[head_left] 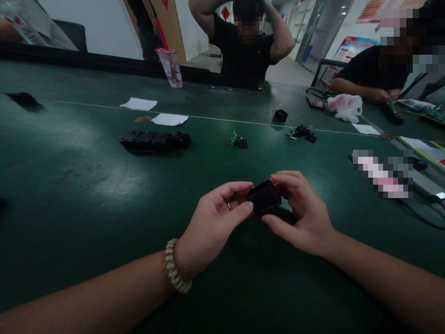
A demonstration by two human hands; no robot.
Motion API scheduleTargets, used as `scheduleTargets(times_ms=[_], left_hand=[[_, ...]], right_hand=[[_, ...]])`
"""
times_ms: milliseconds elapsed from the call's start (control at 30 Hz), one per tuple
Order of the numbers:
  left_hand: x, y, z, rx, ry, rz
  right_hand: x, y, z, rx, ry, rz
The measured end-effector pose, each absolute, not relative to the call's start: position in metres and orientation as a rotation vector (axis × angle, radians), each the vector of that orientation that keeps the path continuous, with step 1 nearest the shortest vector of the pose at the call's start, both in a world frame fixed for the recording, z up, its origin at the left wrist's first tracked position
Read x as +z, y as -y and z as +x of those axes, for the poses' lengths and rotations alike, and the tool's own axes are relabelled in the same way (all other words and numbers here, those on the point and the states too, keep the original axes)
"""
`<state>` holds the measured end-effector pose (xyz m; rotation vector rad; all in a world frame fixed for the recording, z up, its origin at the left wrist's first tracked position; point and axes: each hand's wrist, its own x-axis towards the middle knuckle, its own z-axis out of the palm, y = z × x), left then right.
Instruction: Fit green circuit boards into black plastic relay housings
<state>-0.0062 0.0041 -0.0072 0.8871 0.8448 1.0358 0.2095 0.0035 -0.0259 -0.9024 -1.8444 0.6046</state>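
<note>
pinched between left hand and right hand, just above the green table: small black plastic housing, probably light, rigid, smooth; best gripped by opposite side walls. farther off, row of black housings, loose circuit boards.

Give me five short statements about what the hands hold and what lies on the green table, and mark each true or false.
1. Both hands hold one small black box. True: the left hand and the right hand grip it from either side.
2. The left wrist wears a bead bracelet. True.
3. The row of black boxes lies right of the hands. False: it lies to the far left of them.
4. The plastic cup lies tipped over. False: it stands upright at the table's far edge.
5. Two white paper slips lie beyond the row. True.
</note>
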Motion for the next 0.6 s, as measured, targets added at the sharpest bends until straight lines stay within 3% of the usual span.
scheduleTargets(times_ms=[267, 600], left_hand=[[-0.0054, -0.0037, -0.0048, 1.073, -0.796, 0.908], [-0.0101, -0.0041, -0.0057, 1.039, -0.78, 0.887]], right_hand=[[-0.0204, -0.0042, 0.2092, 0.69, 1.852, -0.87], [-0.0189, -0.005, 0.2083, 0.551, 1.887, -0.869]])
